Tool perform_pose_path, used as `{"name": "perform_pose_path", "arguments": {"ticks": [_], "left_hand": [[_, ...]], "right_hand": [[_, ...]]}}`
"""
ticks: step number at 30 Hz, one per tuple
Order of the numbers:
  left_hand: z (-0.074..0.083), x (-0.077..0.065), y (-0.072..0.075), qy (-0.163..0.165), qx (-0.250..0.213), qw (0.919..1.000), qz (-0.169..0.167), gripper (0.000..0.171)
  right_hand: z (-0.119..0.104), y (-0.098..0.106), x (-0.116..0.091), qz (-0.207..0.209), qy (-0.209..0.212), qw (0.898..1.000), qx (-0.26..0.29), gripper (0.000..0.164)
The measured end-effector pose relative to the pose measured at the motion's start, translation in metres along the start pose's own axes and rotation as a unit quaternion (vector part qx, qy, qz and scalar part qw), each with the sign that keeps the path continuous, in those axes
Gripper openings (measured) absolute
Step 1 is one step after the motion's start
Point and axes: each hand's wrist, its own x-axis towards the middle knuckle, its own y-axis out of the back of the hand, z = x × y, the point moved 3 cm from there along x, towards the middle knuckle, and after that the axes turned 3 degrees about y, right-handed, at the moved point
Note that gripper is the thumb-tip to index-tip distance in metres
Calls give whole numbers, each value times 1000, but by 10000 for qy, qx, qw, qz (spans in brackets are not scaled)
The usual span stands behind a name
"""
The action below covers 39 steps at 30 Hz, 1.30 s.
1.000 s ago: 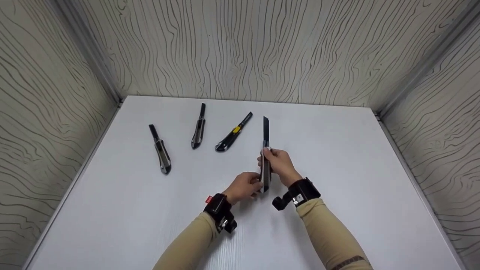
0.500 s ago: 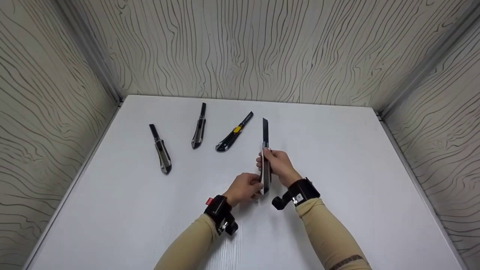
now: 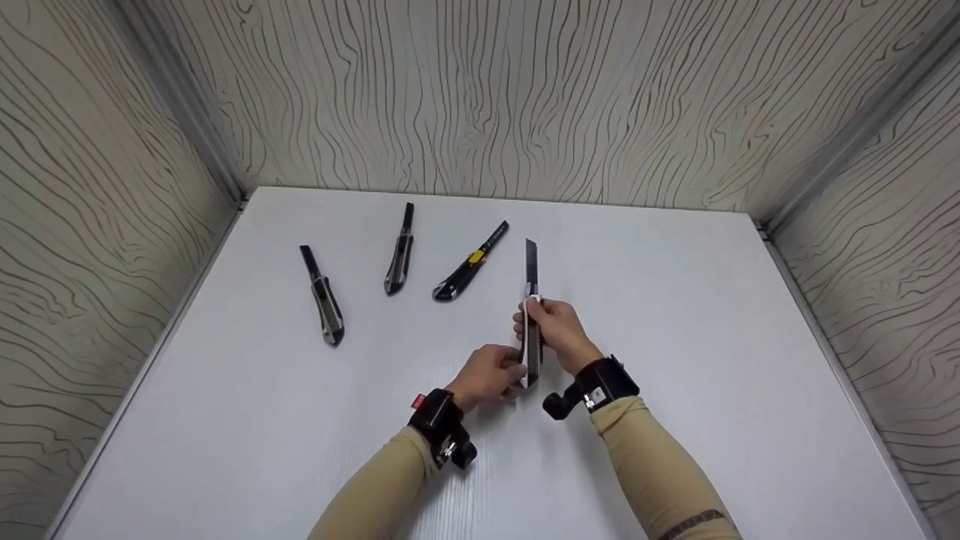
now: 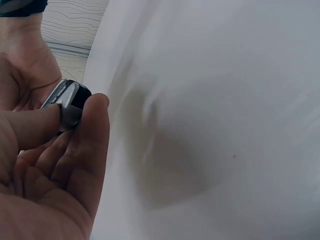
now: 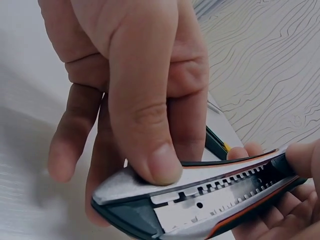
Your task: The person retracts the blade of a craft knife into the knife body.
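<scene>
Both hands hold one utility knife (image 3: 532, 345) above the white table, its dark blade (image 3: 531, 262) extended and pointing away from the person. The right hand (image 3: 559, 328) grips the handle near the blade end, thumb on top at the slider. At the butt end, the left hand (image 3: 491, 373) pinches the handle between thumb and fingers. In the right wrist view, the silver and dark green handle (image 5: 185, 200) shows orange edging and a toothed slot. The left wrist view shows only the butt end (image 4: 72, 102) between the left thumb and fingers.
Three more utility knives lie on the table (image 3: 225, 420), blades out: a grey one (image 3: 325, 304) at left, a grey one (image 3: 400, 259) farther back, and a black one with a yellow slider (image 3: 465, 271). Wood-grain panels (image 3: 465, 97) stand around the table's back and sides.
Both hands keep their hold on the knife. Its blade catches the light differently and its tip sits slightly nearer the person. The other knives lie as before; the head view shifts slightly.
</scene>
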Motion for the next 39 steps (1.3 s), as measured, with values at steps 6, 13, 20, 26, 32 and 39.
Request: {"name": "perform_pose_path", "arguments": {"ticks": [6,13,20,26,32,39], "left_hand": [[2,0,-1,-13,41,10000,33,21],[3,-2,-1,-11,-60,9999,84,17],[4,-3,1,24,-62,9999,135,18],[1,-4,1,128,-163,9997,97,19],[0,-6,1,193,-157,9996,116,19],[-1,-5,0,195,-150,9996,141,19]], "right_hand": [[0,2,-2,-60,63,9999,70,36],[0,1,-2,-96,44,9999,111,38],[0,1,-1,-151,92,9995,251,37],[1,0,-2,-203,98,9996,195,37],[2,-1,-2,-205,55,9996,210,35],[4,1,-3,-199,67,9995,228,34]]}}
